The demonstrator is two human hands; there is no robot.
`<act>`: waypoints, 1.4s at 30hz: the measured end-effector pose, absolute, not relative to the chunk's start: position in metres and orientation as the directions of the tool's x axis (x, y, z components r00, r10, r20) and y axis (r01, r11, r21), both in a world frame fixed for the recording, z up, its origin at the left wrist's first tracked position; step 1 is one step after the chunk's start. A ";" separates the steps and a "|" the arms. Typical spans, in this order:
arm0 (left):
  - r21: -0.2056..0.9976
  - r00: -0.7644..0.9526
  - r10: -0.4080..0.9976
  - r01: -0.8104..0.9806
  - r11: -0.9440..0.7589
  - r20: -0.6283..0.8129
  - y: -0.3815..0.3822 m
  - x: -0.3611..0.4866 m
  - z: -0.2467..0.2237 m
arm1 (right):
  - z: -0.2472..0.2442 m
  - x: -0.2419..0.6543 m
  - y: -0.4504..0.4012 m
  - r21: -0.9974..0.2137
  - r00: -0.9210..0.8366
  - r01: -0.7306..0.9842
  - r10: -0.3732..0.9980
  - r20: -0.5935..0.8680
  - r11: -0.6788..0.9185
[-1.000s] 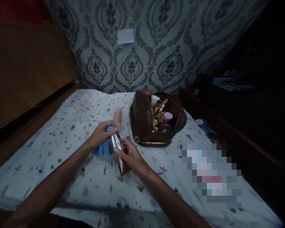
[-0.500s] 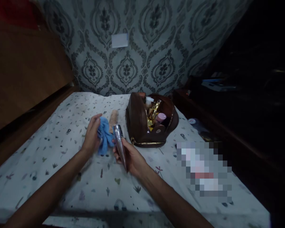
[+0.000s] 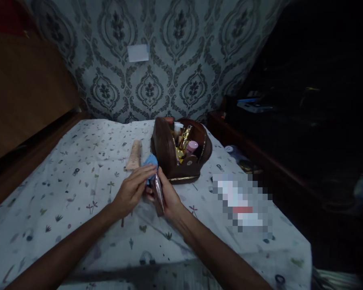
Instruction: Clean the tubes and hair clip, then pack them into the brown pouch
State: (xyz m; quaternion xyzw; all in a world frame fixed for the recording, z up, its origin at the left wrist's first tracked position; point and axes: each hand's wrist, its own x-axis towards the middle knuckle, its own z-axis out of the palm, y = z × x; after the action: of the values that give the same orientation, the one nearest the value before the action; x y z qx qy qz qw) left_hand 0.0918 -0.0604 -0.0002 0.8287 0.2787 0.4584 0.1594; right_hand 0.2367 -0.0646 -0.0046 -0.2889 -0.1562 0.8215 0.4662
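My right hand (image 3: 168, 197) is closed around a shiny brownish cosmetic tube (image 3: 158, 195), its tapered end pointing toward me. Over the tube's silver cap end, my left hand (image 3: 134, 187) presses a blue cloth (image 3: 151, 162), which hides the cap. The fingers of that hand lie together across the cloth. Just beyond my left hand, a beige cosmetic tube (image 3: 134, 155) lies on the patterned sheet. Behind and right of my hands stands a brown makeup bag (image 3: 163, 145), unzipped, with gold, white and pink-lidded containers inside.
A white sheet (image 3: 87, 177) with small printed motifs covers the surface. A pixelated item (image 3: 242, 203) lies on the right. Several dim objects sit along the dark wooden edge (image 3: 278, 181). A patterned wall (image 3: 151, 88) closes off the back.
My left hand has brought the blue cloth rightward onto the cap end of the tube, which was uncovered before. The right hand still holds the tube. The view has shifted slightly to the right.
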 end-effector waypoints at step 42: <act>0.969 0.529 0.813 0.168 0.180 -0.242 -0.038 0.055 0.013 | 0.017 0.244 -0.077 -0.849 0.111 -0.426 0.950 0.292 0.311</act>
State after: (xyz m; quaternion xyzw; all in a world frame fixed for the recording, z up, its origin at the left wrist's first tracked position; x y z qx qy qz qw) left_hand 0.0552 -0.0381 0.0129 0.5897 0.4158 0.2499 0.6457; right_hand 0.2441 -0.0773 0.0167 -0.3004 -0.4360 0.5042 0.6823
